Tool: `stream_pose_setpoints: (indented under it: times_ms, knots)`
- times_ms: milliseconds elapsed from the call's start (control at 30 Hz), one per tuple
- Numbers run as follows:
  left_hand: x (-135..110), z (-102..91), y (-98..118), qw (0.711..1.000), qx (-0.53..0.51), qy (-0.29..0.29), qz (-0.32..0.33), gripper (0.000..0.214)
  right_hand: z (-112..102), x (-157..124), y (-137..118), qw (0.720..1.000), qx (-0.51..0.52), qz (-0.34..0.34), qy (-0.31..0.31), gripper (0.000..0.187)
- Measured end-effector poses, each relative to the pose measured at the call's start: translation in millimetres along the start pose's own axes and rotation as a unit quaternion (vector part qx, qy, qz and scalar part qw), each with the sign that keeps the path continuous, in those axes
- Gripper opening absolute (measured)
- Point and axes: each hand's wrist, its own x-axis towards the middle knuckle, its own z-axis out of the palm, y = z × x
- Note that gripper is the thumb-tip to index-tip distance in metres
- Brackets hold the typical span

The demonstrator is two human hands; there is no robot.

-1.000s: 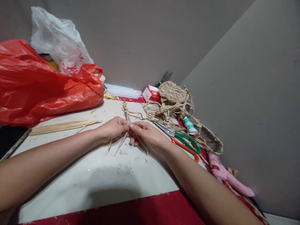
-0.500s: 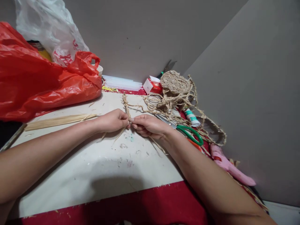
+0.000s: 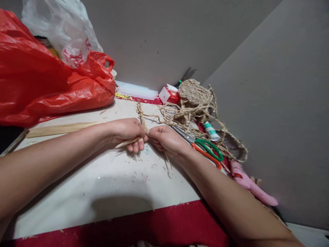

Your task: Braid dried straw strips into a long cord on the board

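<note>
A braided straw cord (image 3: 142, 116) runs from the board's far part down to where my two hands meet. My left hand (image 3: 132, 133) is closed in a pinch at the braid's near end, with a pale straw strand (image 3: 124, 142) lying across its fingers. Pressed right beside it, my right hand (image 3: 164, 139) pinches the braid's end between thumb and forefinger. From under the right hand a thin loose strand (image 3: 168, 160) trails onto the white board (image 3: 115, 192). The fingertips partly hide the strands they hold.
A heap of coiled braided cord (image 3: 194, 94) lies at the right, by scissors (image 3: 208, 149) with green and orange handles. Beyond are a pink glue gun (image 3: 253, 187) and a small red-white box (image 3: 169, 94). Red plastic bag (image 3: 56, 85) and straw bundle (image 3: 61, 129) occupy the left.
My left hand has turned and its lower fingers have loosened downward, bringing a strand across them toward the left. My right hand keeps its pinch. The view has shifted slightly.
</note>
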Motion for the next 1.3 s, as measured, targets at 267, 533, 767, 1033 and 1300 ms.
stream_pose_setpoints:
  times_ms: [267,533,767,1033,1300]
  knots:
    - [8,37.4,-18,0.991,-0.048,0.11,0.059,0.015,5,-3,0,0.992,0.111,0.028,-0.05,0.035]
    - [-3,24.0,-4,0.997,-0.031,0.058,0.049,0.012,1,-1,-1,0.99,0.119,0.021,-0.07,0.025]
    - [-4,-16.7,3,0.999,0.037,0.008,-0.015,0.021,-7,1,-2,0.986,0.126,0.022,-0.106,0.022]
    - [-45,-71.1,32,0.905,0.287,0.311,0.041,0.015,-14,7,-1,0.979,0.158,0.035,-0.121,0.021]
    - [-54,-82.0,18,0.791,0.527,0.282,-0.131,0.021,-15,11,6,0.976,0.155,0.025,-0.149,0.022]
